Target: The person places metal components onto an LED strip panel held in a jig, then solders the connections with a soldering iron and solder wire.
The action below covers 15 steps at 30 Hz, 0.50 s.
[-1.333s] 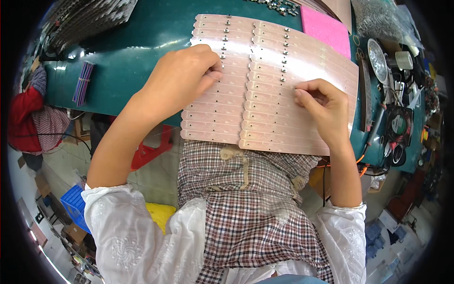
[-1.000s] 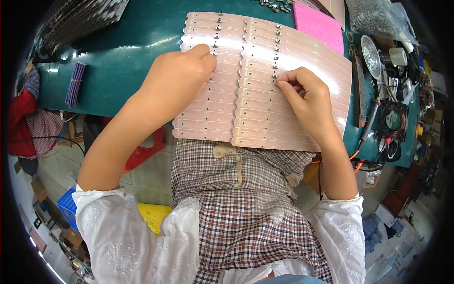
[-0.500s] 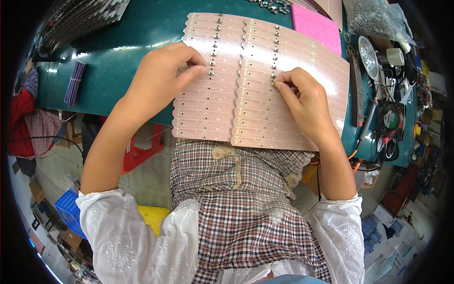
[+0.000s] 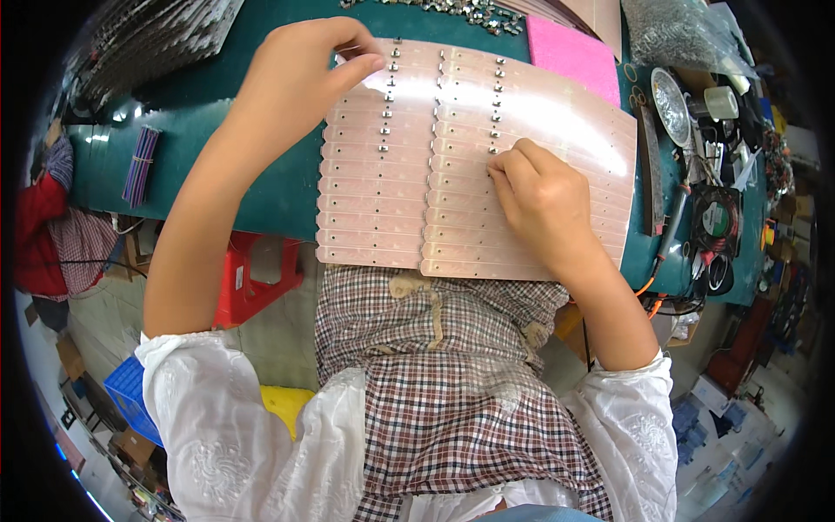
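Two pale pink panels of joined strips, the left one [image 4: 348, 209] and the right one [image 4: 470, 213], lie side by side at the table's front edge. Each carries a column of small metal clips [image 4: 385, 131] in its far part; small dark holes run on nearer to me. Over the far left corner, my left hand [image 4: 313, 65] has its fingers curled toward the thumb; whatever they may hold is hidden. My right hand [image 4: 544, 196] rests over the right panel, thumb and forefinger pinched just below the nearest clip [image 4: 493, 150] of that column. I cannot make out what is in the pinch.
Loose metal parts [image 4: 470, 10] are heaped beyond the panels, beside a pink foam block [image 4: 574, 59]. At right stand a metal dish [image 4: 671, 106], a dark bar [image 4: 648, 170] and a small fan [image 4: 718, 217]. A tied purple bundle [image 4: 141, 165] lies left on the green table [image 4: 252, 187].
My left hand has moved away from me, off its clip column to the far left corner. My right hand has shifted slightly nearer and left. The heaped parts show more fully.
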Each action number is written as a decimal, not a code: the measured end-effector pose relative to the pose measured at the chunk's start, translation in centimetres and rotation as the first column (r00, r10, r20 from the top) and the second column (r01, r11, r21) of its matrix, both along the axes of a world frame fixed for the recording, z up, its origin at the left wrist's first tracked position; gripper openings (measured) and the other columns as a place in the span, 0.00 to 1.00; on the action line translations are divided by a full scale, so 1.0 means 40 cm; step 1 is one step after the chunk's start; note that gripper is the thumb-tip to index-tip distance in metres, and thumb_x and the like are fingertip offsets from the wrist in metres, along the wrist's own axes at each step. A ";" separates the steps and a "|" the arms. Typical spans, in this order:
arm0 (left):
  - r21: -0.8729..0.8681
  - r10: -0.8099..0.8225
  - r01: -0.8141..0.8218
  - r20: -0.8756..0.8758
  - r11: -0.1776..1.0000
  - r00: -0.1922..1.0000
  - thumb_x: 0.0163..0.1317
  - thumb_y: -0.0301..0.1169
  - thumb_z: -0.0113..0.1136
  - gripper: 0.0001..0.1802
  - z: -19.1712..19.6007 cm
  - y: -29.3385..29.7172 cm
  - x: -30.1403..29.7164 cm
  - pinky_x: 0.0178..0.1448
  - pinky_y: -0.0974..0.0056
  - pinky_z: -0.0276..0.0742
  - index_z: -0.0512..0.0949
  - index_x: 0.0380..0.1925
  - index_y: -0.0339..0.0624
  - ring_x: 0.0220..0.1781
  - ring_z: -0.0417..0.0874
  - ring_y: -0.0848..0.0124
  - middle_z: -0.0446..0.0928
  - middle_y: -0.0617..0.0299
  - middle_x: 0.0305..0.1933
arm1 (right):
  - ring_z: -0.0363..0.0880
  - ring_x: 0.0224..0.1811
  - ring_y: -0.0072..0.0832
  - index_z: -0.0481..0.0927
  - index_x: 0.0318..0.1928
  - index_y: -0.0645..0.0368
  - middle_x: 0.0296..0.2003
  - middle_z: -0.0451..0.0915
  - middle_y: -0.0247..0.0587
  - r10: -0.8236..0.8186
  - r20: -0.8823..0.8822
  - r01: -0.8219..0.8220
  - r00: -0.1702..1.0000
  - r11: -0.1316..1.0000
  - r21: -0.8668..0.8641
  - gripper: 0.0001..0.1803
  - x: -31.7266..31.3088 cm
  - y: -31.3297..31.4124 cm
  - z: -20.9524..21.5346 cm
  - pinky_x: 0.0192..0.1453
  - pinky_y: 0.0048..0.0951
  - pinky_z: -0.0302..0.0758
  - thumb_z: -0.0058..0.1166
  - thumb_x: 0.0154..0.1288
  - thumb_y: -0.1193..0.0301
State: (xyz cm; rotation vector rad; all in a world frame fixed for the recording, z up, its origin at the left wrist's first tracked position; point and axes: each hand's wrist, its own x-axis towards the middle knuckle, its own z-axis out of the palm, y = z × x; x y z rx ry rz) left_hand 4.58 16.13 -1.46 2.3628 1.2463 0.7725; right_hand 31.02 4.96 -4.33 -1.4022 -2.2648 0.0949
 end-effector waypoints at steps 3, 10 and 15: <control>-0.036 -0.001 -0.001 -0.050 0.999 0.999 0.62 0.33 0.65 0.10 -0.020 0.074 0.058 0.41 0.64 0.76 0.84 0.37 0.37 0.34 0.82 0.67 0.84 0.58 0.34 | 0.81 0.28 0.38 0.79 0.29 0.60 0.26 0.77 0.40 -0.012 0.010 0.012 1.000 1.000 0.006 0.05 0.003 -0.002 -0.001 0.28 0.37 0.78 0.63 0.56 0.74; -0.009 -0.018 0.017 -0.121 1.000 0.992 0.58 0.33 0.66 0.08 -0.086 0.201 0.230 0.46 0.57 0.79 0.85 0.35 0.42 0.40 0.86 0.59 0.86 0.57 0.36 | 0.82 0.26 0.34 0.82 0.31 0.60 0.28 0.81 0.40 -0.095 -0.289 0.015 0.953 0.964 -0.266 0.04 0.029 0.002 0.038 0.30 0.33 0.78 0.65 0.58 0.74; -0.035 -0.011 0.006 -0.150 0.999 0.989 0.58 0.32 0.66 0.07 -0.112 0.229 0.249 0.46 0.55 0.79 0.85 0.34 0.43 0.41 0.85 0.58 0.85 0.58 0.34 | 0.81 0.26 0.31 0.84 0.33 0.60 0.27 0.81 0.40 -0.195 -0.273 0.148 0.942 0.972 -0.182 0.05 0.074 0.135 0.066 0.32 0.29 0.77 0.66 0.59 0.73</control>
